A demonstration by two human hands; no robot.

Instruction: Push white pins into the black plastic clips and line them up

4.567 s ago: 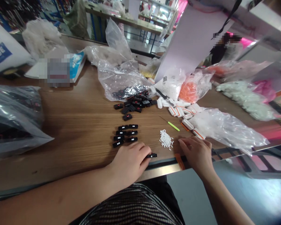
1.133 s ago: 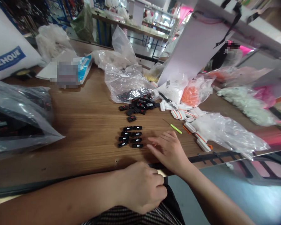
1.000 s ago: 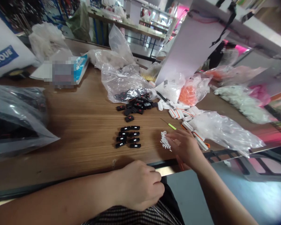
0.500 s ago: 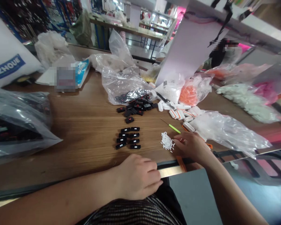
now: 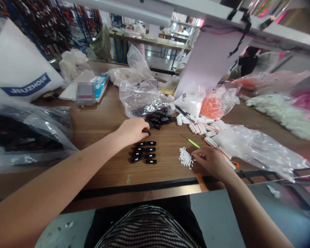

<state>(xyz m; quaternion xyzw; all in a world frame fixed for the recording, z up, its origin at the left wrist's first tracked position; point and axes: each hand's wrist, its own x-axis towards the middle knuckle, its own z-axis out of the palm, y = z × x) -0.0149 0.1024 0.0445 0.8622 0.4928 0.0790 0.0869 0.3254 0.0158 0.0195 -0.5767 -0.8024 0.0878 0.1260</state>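
Note:
My left hand (image 5: 134,131) reaches over the table with its fingers closed on a small black plastic part (image 5: 147,132), just in front of a heap of similar black parts (image 5: 160,117). Nearer to me, several black parts with paired white dots (image 5: 151,156) lie in two rough columns. My right hand (image 5: 213,161) rests at the right edge of a pile of tiny white pegs (image 5: 185,157). Its thumb and forefinger are pinched together; what they hold, if anything, is too small to make out. A thin tool with a lime-green handle (image 5: 193,143) lies beyond the pile.
White pieces with orange edges (image 5: 197,128) lie behind the tool. Clear plastic bags (image 5: 258,144) spread at right and along the back, one with orange contents (image 5: 210,107). A large bag of black parts (image 5: 23,131) occupies the left. The table's front edge (image 5: 165,189) runs before me.
My left hand has moved from the table's front edge forward to a lone black part by the heap. My right hand stays beside the white pegs. The view has shifted slightly.

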